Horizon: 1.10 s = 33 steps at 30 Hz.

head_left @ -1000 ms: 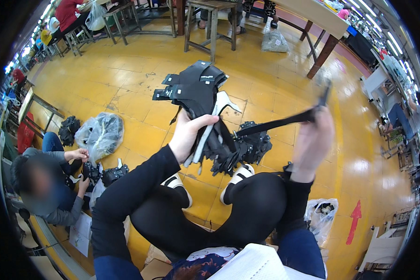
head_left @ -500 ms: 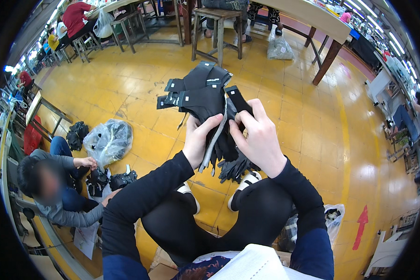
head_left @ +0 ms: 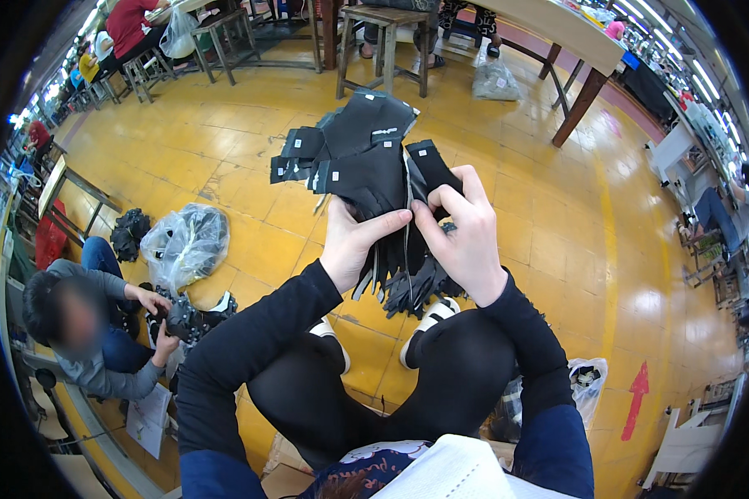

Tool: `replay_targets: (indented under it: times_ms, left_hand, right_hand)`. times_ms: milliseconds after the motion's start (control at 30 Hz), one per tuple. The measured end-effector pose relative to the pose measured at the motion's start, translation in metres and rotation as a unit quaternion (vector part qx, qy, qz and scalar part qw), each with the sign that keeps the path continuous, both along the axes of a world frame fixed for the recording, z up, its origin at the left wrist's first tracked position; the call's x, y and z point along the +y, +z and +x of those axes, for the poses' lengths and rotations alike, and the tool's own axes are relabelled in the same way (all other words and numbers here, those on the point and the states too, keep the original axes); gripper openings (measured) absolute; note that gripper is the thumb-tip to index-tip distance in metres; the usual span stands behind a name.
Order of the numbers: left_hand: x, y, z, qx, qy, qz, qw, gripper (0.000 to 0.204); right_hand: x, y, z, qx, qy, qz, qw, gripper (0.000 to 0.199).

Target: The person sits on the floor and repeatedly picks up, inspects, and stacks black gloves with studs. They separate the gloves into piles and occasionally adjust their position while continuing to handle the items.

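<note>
1. Left grip (head_left: 351,245) clasps black fabric pieces (head_left: 366,176) above the floor (head_left: 250,162), labelled ends pointing forward-left.
2. Right grip (head_left: 468,234) pinches a black strip (head_left: 430,166), long axis slanting forward-left.
3. Clear bag (head_left: 187,241) holds dark, pale items.

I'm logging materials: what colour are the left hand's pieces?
The pieces are mostly black, with small white labels, best seen in the head view.
</note>
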State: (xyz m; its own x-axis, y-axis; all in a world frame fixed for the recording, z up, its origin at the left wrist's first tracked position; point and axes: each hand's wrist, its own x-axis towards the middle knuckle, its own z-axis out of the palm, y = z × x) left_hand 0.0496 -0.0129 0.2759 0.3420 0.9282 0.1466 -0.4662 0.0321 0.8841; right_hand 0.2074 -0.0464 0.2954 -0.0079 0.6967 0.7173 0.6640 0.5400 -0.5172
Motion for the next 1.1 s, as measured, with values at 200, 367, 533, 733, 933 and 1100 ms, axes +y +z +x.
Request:
replay_targets:
  times_ms: [200,367,533,733,933,1100]
  left_hand:
    - [0.001,-0.001,0.001,0.018,0.028,0.048,0.998,0.041]
    - [-0.005,-0.002,-0.003,0.091,-0.001,0.009,0.996,0.032]
    - [-0.003,0.002,0.002,-0.003,0.002,0.062,0.998,0.043]
    - [0.005,0.000,0.002,-0.034,0.088,-0.027,0.995,0.037]
    - [0.010,-0.011,0.000,-0.115,0.001,-0.148,0.982,0.031]
    - [0.004,-0.015,-0.002,-0.061,-0.048,-0.105,0.991,0.054]
  right_hand:
    - [0.000,-0.001,-0.001,0.013,0.008,-0.021,1.000,0.017]
    - [0.002,-0.005,0.005,0.078,0.032,-0.129,0.988,0.021]
    - [0.008,-0.014,0.011,0.147,0.074,-0.142,0.976,0.013]
    - [0.007,-0.011,0.015,0.273,0.091,-0.023,0.957,0.011]
    - [0.008,-0.011,0.012,0.221,0.178,-0.110,0.953,0.011]
    - [0.015,-0.023,0.012,0.178,0.083,-0.184,0.963,0.015]
